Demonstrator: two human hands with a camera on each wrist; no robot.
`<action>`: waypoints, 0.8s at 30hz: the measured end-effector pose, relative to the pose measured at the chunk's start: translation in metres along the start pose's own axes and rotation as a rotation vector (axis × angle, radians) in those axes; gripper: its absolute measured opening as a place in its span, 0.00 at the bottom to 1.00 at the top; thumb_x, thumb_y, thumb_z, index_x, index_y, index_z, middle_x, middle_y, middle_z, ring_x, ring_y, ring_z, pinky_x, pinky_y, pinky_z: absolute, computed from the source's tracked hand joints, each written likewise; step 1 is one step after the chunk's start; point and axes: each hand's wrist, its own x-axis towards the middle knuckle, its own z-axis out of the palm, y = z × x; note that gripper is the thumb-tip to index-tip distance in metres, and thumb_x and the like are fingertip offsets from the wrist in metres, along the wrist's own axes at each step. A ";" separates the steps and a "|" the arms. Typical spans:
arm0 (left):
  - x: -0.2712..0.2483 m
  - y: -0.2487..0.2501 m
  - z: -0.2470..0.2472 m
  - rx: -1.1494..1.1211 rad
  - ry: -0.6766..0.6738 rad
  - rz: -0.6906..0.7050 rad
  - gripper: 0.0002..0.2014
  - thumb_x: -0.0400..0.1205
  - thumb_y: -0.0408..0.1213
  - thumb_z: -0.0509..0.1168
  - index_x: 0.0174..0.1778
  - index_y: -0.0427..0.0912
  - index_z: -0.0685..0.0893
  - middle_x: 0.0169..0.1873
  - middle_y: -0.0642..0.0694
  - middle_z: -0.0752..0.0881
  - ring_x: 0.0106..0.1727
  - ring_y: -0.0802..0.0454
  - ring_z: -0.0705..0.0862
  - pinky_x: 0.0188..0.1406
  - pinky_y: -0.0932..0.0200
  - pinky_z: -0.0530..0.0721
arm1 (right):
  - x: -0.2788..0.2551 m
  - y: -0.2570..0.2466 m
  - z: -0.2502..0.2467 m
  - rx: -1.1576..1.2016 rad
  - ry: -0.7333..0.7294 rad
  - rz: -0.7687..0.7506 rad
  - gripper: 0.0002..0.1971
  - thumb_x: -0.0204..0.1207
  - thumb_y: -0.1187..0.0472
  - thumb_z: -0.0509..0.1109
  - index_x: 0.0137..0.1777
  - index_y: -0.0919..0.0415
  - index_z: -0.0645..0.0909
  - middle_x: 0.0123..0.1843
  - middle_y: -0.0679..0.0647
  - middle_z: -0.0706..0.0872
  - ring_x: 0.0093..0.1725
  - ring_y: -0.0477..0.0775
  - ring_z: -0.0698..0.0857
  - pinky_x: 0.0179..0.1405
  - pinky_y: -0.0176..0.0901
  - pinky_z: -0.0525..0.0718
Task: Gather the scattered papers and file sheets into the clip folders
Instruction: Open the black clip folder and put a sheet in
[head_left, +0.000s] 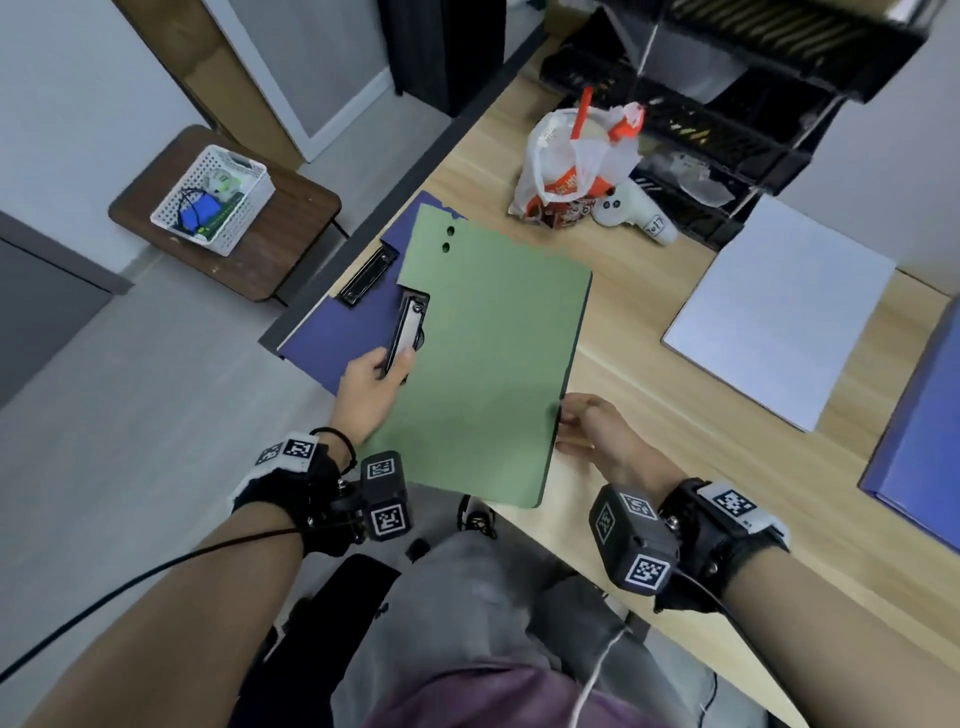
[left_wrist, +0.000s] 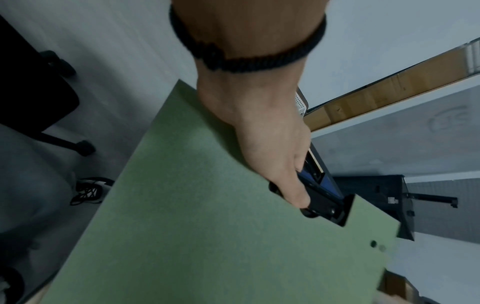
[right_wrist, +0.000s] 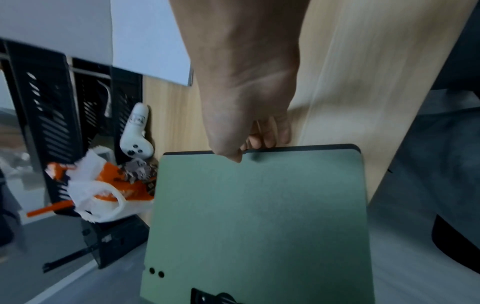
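Note:
A green sheet (head_left: 488, 358) with two punched holes covers a dark clip folder held above the desk edge. My left hand (head_left: 376, 382) pinches the folder's black metal clip (head_left: 408, 327), thumb on the lever, fingers hidden below. My right hand (head_left: 582, 423) pinches the opposite edge of the green sheet (right_wrist: 259, 216) and board, thumb on top, fingers curled under. The wrist views show the left hand (left_wrist: 291, 185) on the clip (left_wrist: 324, 205) and the right hand (right_wrist: 241, 148) at the edge. A blue clip folder (head_left: 332, 322) with its own clip lies under the green sheet at the desk's left edge.
A white paper stack (head_left: 779, 317) lies on the wooden desk (head_left: 649, 395) to the right, with another blue folder (head_left: 924, 441) at the right edge. A plastic bag (head_left: 571, 166), a white controller (head_left: 634, 213) and black file trays (head_left: 727, 114) stand at the back. A side table with a basket (head_left: 213, 200) is on the left.

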 end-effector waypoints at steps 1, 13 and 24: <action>-0.005 0.007 0.008 -0.014 -0.032 0.030 0.23 0.84 0.51 0.63 0.28 0.47 0.62 0.18 0.54 0.64 0.22 0.59 0.62 0.26 0.62 0.59 | -0.008 0.001 -0.011 0.029 0.024 -0.022 0.10 0.80 0.63 0.59 0.37 0.52 0.68 0.30 0.45 0.79 0.28 0.45 0.79 0.34 0.38 0.78; -0.083 0.127 0.188 0.077 -0.466 0.196 0.17 0.85 0.49 0.62 0.32 0.47 0.71 0.26 0.53 0.69 0.25 0.61 0.66 0.28 0.59 0.63 | -0.109 0.057 -0.196 0.646 0.237 -0.219 0.13 0.88 0.60 0.53 0.66 0.57 0.76 0.50 0.56 0.87 0.41 0.52 0.86 0.31 0.39 0.87; -0.155 0.237 0.311 0.464 -0.817 0.200 0.52 0.71 0.62 0.72 0.85 0.54 0.48 0.85 0.43 0.40 0.86 0.46 0.41 0.84 0.43 0.47 | -0.161 0.086 -0.287 0.788 0.284 -0.365 0.15 0.86 0.56 0.59 0.64 0.62 0.79 0.60 0.63 0.87 0.55 0.59 0.87 0.56 0.53 0.87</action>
